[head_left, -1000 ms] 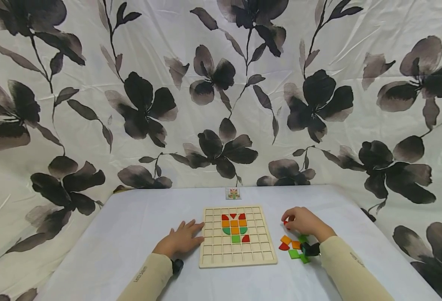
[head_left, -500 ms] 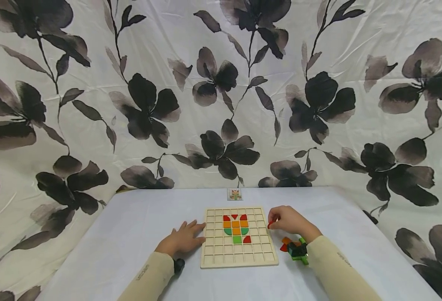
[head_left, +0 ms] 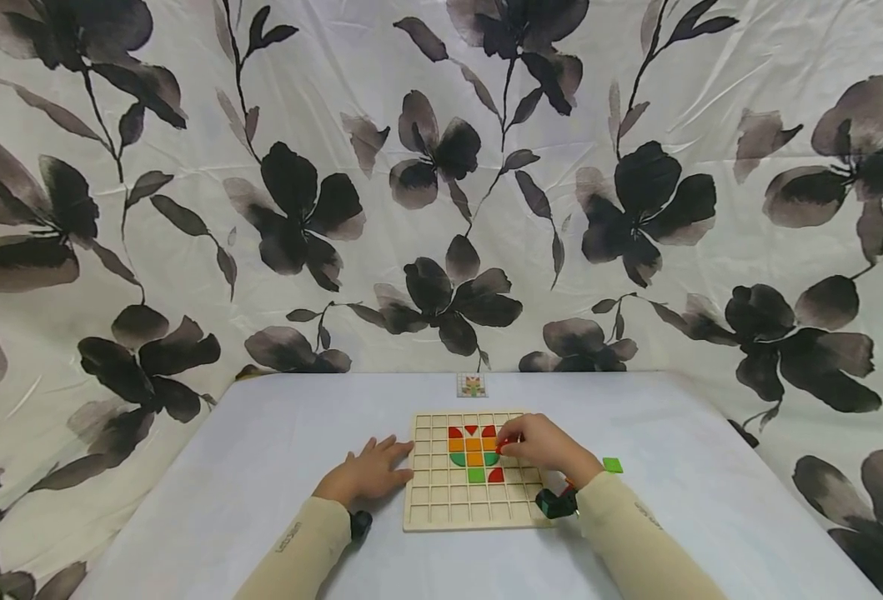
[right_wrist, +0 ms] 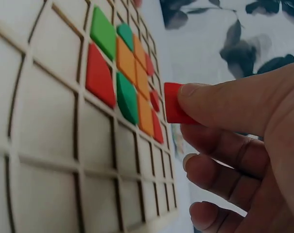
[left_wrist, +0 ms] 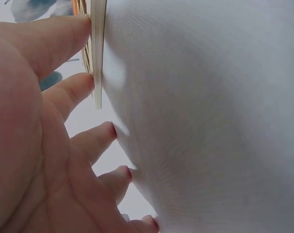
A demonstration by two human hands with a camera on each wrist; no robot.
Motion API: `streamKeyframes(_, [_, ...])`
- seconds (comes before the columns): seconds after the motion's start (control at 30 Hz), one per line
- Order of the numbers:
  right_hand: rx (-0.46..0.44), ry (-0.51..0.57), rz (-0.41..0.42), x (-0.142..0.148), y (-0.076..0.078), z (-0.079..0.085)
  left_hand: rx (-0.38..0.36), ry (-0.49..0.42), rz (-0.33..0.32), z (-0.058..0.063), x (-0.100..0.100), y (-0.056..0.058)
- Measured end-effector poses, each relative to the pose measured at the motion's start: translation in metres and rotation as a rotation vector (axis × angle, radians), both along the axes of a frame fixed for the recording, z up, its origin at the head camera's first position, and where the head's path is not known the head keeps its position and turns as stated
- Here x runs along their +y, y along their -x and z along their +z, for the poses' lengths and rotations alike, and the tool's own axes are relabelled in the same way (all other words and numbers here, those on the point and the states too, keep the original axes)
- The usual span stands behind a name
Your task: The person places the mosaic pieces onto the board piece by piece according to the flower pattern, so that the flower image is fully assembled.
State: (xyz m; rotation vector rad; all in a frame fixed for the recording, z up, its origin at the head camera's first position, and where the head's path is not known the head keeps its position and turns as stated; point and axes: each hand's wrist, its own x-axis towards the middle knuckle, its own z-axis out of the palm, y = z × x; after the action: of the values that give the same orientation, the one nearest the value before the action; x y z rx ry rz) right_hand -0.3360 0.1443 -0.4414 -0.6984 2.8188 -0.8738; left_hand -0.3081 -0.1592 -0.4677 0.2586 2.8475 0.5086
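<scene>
A square wooden grid board lies on the table, with red, orange and green tiles set in its middle cells. My left hand rests spread on the table at the board's left side; its thumb and a finger touch the board's edge in the left wrist view. Over the right part of the pattern, my right hand pinches a red tile between thumb and finger. That tile is held above the grid, close to a dark green tile. An orange tile sits among the placed ones.
A small picture card lies at the table's back edge. Right of the board is a loose green tile; my right wrist and sleeve hide most of the other loose tiles. A floral cloth hangs behind the table.
My right hand has moved left from the loose tiles to over the board, carrying the red tile. The left hand stays at the board's edge.
</scene>
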Motion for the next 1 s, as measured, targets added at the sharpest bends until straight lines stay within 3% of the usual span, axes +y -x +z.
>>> streamKeyframes(0.2, [0.022,0.053,0.043,-0.016,-0.004,-0.003,0.007,-0.007,-0.006,0.001,0.0,0.0])
streamKeyframes(0.43, [-0.006,0.115,0.038,-0.031,-0.006,-0.012,0.01,-0.007,-0.007,-0.001,-0.001,0.001])
streamKeyframes(1.0, [0.014,0.098,0.038,-0.059,-0.016,-0.018,0.025,0.003,-0.004,-0.004,0.0,0.001])
